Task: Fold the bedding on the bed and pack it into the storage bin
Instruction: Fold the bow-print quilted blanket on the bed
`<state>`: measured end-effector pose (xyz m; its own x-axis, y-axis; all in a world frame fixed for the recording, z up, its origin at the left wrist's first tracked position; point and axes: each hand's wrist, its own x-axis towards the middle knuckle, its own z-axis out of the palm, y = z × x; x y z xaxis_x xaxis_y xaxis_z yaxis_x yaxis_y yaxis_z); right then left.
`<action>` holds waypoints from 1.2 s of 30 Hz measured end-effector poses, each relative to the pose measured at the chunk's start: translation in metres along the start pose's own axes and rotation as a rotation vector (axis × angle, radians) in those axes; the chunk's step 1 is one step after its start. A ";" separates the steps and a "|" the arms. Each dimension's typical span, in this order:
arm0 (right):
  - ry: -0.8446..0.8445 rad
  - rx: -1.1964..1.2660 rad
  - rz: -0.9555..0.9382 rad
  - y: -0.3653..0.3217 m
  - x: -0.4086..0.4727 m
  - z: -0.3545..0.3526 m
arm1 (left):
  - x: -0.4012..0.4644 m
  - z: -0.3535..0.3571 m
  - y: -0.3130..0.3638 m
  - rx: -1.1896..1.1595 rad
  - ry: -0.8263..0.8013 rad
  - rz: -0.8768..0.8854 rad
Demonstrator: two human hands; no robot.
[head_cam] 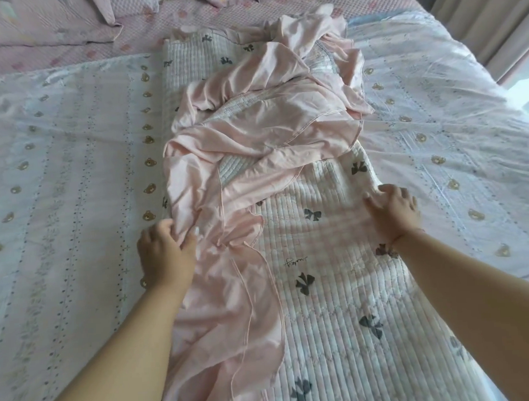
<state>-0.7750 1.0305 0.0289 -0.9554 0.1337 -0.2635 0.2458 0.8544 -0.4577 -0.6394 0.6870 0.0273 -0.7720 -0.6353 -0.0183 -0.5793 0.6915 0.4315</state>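
Quilt [324, 289] beneath rumpled pink sheet [223, 159]

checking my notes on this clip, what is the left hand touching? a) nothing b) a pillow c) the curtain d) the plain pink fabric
d, the left hand curls its fingers into the plain pink fabric at the left edge of the quilt, far from anything else.
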 end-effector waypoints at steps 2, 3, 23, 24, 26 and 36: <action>-0.086 0.127 0.141 0.000 0.011 0.003 | 0.014 0.002 0.002 -0.112 -0.121 -0.281; -0.134 0.193 0.189 -0.001 0.014 0.007 | 0.018 0.006 0.005 -0.197 -0.193 -0.403; -0.137 0.514 0.180 -0.068 -0.049 -0.015 | 0.011 -0.035 0.025 -0.863 -0.361 -0.434; -0.131 0.544 0.168 -0.075 -0.060 -0.020 | 0.007 -0.043 0.031 -0.905 -0.392 -0.431; -0.125 0.622 0.145 -0.088 -0.083 -0.027 | -0.001 -0.061 0.046 -0.967 -0.463 -0.392; 0.022 0.942 0.066 -0.123 -0.210 -0.067 | 0.007 -0.188 0.069 -1.104 -0.749 -0.045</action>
<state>-0.6152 0.9307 0.1976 -0.9352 0.1855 -0.3017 0.3217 0.0886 -0.9427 -0.6355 0.6655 0.2266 -0.9204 -0.0637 -0.3857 -0.3682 -0.1900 0.9101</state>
